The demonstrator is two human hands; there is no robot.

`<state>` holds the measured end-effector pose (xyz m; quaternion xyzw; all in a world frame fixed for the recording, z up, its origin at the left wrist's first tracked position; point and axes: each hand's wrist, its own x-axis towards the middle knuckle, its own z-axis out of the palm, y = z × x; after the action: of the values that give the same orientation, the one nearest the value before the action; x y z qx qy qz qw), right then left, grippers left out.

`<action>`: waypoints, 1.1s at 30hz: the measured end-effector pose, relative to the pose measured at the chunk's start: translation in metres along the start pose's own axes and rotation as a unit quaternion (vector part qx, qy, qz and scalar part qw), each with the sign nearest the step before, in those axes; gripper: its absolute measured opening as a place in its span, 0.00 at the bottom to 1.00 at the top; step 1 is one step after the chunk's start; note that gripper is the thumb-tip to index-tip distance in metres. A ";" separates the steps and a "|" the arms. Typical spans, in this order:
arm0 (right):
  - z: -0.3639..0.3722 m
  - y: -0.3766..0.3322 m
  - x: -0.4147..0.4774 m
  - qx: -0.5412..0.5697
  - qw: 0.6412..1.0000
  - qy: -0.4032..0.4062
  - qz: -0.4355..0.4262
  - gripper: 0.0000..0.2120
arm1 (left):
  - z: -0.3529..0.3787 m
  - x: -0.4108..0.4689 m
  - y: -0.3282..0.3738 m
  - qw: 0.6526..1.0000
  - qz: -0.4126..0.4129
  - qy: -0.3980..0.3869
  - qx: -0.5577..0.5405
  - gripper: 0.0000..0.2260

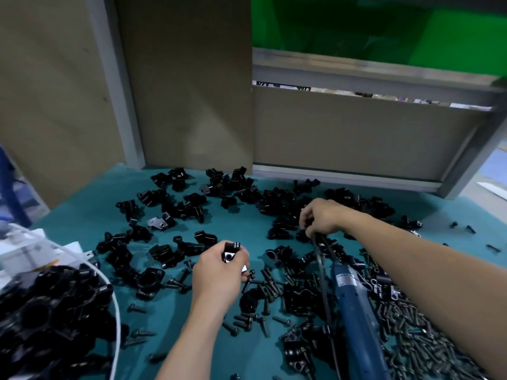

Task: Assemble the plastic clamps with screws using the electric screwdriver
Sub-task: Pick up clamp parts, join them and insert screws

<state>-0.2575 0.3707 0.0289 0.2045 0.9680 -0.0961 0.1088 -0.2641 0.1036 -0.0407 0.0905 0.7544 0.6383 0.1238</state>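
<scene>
My left hand [218,272] grips a black plastic clamp [230,251] above the teal table mat [82,220], fingers curled round it. Further back, my right hand [321,218] reaches into a heap of black clamps [277,204], its fingers curled down on one clamp piece among them. The blue electric screwdriver [354,305] lies on the mat under my right forearm, its black cable running up toward that hand. Loose black screws [263,283] are scattered between my hands, and a thick pile of screws [411,338] lies at the lower right.
A bag of black parts [49,319] with a white cord [116,311] sits at the lower left. Cardboard panels [186,86] and a grey metal frame [356,176] close off the back of the table. More clamps [170,204] spread over the middle.
</scene>
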 end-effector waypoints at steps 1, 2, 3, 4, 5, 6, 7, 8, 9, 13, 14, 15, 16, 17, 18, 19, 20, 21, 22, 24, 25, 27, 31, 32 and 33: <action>-0.004 -0.002 -0.006 0.010 1.000 0.004 -0.005 0.03 | -0.001 -0.001 0.000 1.000 0.000 0.002 -0.004 0.10; -0.008 -0.003 -0.013 0.021 1.000 0.012 -0.008 0.04 | -0.001 -0.001 0.001 1.000 0.000 0.003 -0.009 0.10; -0.011 -0.004 -0.021 0.036 0.999 0.024 -0.012 0.06 | -0.002 -0.003 0.001 1.000 0.000 0.005 -0.014 0.10; -0.013 -0.007 -0.029 0.055 0.997 0.042 -0.013 0.07 | -0.003 -0.005 0.002 1.000 0.000 0.009 -0.021 0.10; -0.015 -0.010 -0.039 0.082 0.994 0.066 -0.011 0.09 | -0.004 -0.007 0.003 0.999 0.005 0.014 -0.031 0.10; -0.015 -0.013 -0.048 0.115 0.989 0.097 -0.007 0.11 | -0.006 -0.010 0.004 0.999 0.014 0.018 -0.043 0.11; -0.014 -0.017 -0.058 0.158 0.979 0.131 -0.002 0.12 | -0.008 -0.012 0.007 0.998 0.026 0.019 -0.058 0.11; -0.013 -0.021 -0.068 0.213 0.964 0.160 0.001 0.13 | -0.011 -0.015 0.011 0.997 0.039 0.017 -0.072 0.11; -0.011 -0.026 -0.079 0.291 0.941 0.173 -0.003 0.13 | -0.015 -0.017 0.017 0.995 0.050 0.011 -0.084 0.11; 0.003 -0.060 -0.130 0.569 0.808 0.130 -0.075 0.12 | -0.027 -0.034 0.050 0.990 0.093 -0.062 -0.081 0.08; 0.011 -0.069 -0.141 0.576 0.801 0.134 -0.096 0.13 | -0.027 -0.042 0.056 0.987 0.103 -0.093 -0.077 0.06; 0.019 -0.078 -0.150 0.563 0.806 0.144 -0.113 0.13 | -0.026 -0.050 0.060 0.984 0.112 -0.117 -0.075 0.06; 0.027 -0.085 -0.158 0.543 0.816 0.155 -0.121 0.12 | -0.025 -0.057 0.061 0.983 0.122 -0.121 -0.071 0.07; 0.034 -0.092 -0.165 0.527 0.825 0.164 -0.119 0.11 | -0.025 -0.063 0.060 0.983 0.135 -0.104 -0.064 0.07; 0.040 -0.098 -0.170 0.522 0.829 0.167 -0.112 0.10 | -0.026 -0.068 0.057 0.985 0.146 -0.076 -0.057 0.07; 0.045 -0.102 -0.175 0.515 0.834 0.167 -0.105 0.10 | -0.028 -0.071 0.051 0.986 0.152 -0.051 -0.054 0.07; 0.047 -0.104 -0.178 0.505 0.841 0.163 -0.102 0.12 | -0.030 -0.073 0.044 0.985 0.159 -0.034 -0.050 0.09; 0.049 -0.104 -0.181 0.494 0.850 0.152 -0.102 0.13 | -0.033 -0.074 0.036 0.985 0.167 -0.025 -0.046 0.11; 0.050 -0.104 -0.182 0.495 0.852 0.132 -0.108 0.13 | -0.035 -0.076 0.029 0.984 0.172 -0.020 -0.040 0.13; 0.053 -0.103 -0.183 0.514 0.845 0.081 -0.121 0.10 | -0.038 -0.077 0.018 0.986 0.164 -0.021 -0.026 0.17; 0.054 -0.102 -0.183 0.515 0.847 0.065 -0.118 0.09 | -0.039 -0.076 0.014 0.987 0.158 -0.026 -0.015 0.18; 0.058 -0.099 -0.180 0.494 0.861 0.048 -0.107 0.10 | -0.039 -0.074 0.008 0.986 0.161 -0.040 0.010 0.21; 0.059 -0.092 -0.178 0.458 0.881 -0.014 -0.116 0.13 | -0.035 -0.074 0.000 0.979 0.194 -0.050 0.046 0.22; 0.058 -0.089 -0.176 0.451 0.885 -0.008 -0.114 0.15 | -0.033 -0.074 0.000 0.980 0.191 -0.039 0.049 0.21; 0.058 -0.086 -0.174 0.442 0.890 0.012 -0.110 0.16 | -0.033 -0.073 -0.001 0.982 0.180 -0.029 0.046 0.19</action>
<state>-0.1284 0.2146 0.0294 0.1249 0.8428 -0.5233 -0.0160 -0.2043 0.0508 -0.0318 0.2491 0.7503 0.6119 0.0248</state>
